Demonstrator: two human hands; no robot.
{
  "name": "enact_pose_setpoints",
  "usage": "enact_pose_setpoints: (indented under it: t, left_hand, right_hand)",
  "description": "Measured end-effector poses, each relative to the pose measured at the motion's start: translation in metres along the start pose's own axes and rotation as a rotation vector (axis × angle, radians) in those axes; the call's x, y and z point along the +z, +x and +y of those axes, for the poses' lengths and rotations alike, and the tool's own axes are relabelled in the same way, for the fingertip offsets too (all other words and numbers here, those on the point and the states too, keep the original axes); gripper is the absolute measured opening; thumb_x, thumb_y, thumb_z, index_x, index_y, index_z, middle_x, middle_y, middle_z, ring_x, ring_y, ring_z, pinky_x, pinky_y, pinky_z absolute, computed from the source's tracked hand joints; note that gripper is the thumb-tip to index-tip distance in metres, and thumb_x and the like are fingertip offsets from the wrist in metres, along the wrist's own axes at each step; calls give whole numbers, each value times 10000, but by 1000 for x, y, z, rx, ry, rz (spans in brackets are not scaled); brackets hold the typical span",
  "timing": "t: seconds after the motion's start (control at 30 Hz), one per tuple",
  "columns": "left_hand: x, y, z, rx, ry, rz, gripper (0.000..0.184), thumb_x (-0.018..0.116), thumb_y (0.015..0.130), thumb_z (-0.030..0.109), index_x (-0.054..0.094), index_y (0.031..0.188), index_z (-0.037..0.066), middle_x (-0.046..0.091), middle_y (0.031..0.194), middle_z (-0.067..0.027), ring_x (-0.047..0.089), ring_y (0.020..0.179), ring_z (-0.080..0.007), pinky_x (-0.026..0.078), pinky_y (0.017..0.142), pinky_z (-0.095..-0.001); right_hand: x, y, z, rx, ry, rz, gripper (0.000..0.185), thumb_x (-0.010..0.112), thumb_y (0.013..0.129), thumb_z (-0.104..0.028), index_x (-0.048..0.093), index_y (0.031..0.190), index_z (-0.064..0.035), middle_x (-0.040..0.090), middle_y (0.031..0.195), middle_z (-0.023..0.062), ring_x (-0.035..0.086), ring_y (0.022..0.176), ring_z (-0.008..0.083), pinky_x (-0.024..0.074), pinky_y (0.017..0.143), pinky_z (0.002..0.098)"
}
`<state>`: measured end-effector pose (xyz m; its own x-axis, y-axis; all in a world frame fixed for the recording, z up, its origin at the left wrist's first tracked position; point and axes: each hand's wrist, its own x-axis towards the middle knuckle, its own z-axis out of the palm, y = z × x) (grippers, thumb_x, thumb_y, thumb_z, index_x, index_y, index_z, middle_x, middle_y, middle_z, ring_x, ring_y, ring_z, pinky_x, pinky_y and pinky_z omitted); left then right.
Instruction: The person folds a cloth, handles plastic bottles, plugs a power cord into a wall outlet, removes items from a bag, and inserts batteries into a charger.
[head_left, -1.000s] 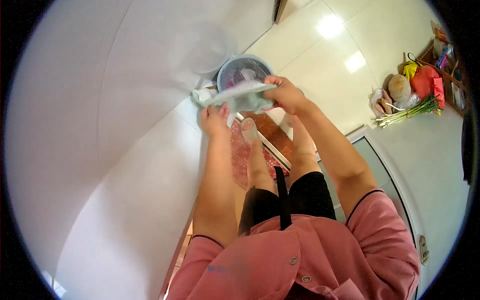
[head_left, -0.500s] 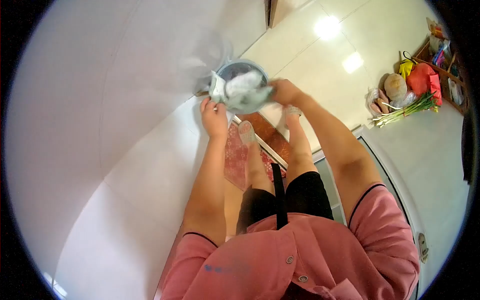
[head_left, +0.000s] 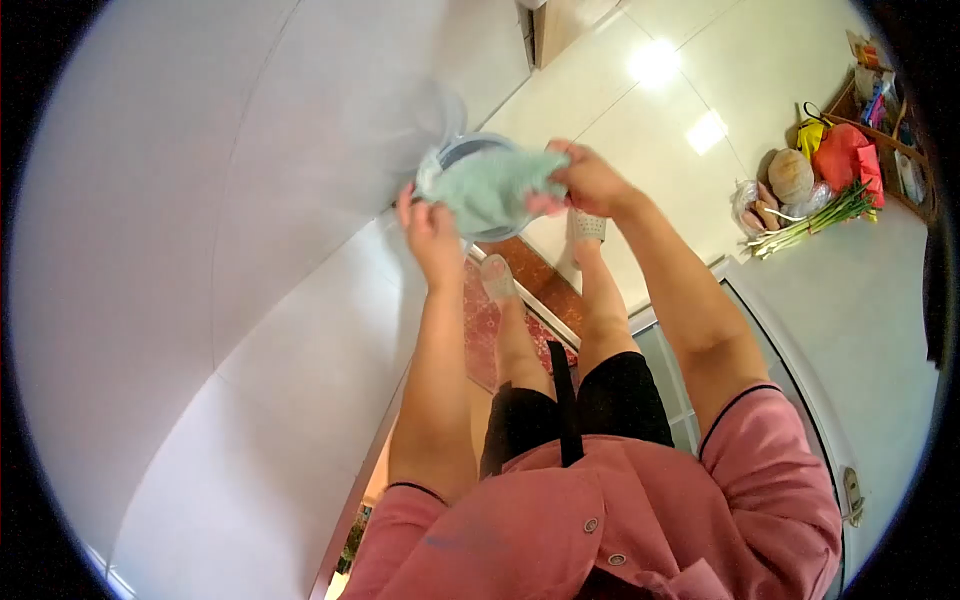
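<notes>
A pale green cloth (head_left: pixel 490 190) is stretched between my two hands, its outline a little blurred. My left hand (head_left: pixel 431 228) has its fingers closed on the cloth's left edge, near a whitish part. At the opposite edge my right hand (head_left: pixel 595 182) grips the cloth, beside a pinkish patch. Directly below is a round grey-blue bucket (head_left: pixel 482 138), partly covered by the cloth, so most of its inside is hidden.
A white wall (head_left: pixel 300 200) rises close on the left. My sandalled feet (head_left: pixel 588 224) stand near a red patterned mat (head_left: pixel 480 325). On the right, spring onions (head_left: pixel 815 222) and a red bag (head_left: pixel 845 155) lie by a wooden shelf (head_left: pixel 905 150). A white-framed door (head_left: pixel 800 390) is at lower right.
The green cloth, bunched with white material earlier, is now spread out flatter over the bucket. My right hand has moved slightly right, and both hands still hold the cloth.
</notes>
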<state>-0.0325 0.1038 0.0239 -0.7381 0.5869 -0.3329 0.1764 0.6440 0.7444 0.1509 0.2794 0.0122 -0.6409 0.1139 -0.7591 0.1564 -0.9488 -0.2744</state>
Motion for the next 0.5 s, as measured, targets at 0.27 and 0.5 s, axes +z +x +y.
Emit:
enact_pose_setpoints:
  t: [0.27, 0.5]
  left_hand:
    - [15, -25, -28, 80, 176, 17, 182, 557, 859, 123, 593, 814, -49, 375, 1417, -159, 507, 1152, -228, 518, 776, -328]
    - [1, -9, -9, -130, 59, -48, 179, 530, 864, 123, 583, 786, -30, 472, 1325, -175, 547, 1059, -330, 489, 861, -390]
  right_hand:
    - [-6, 0, 18, -54, -1244, 45, 340, 514, 839, -58, 641, 1129, -181, 655, 1123, 80, 631, 1058, 250, 526, 846, 415]
    - [9, -24, 1, -40, -1712, -19, 284, 463, 864, 18, 573, 1125, 34, 632, 1098, 223, 662, 962, 309, 566, 813, 422]
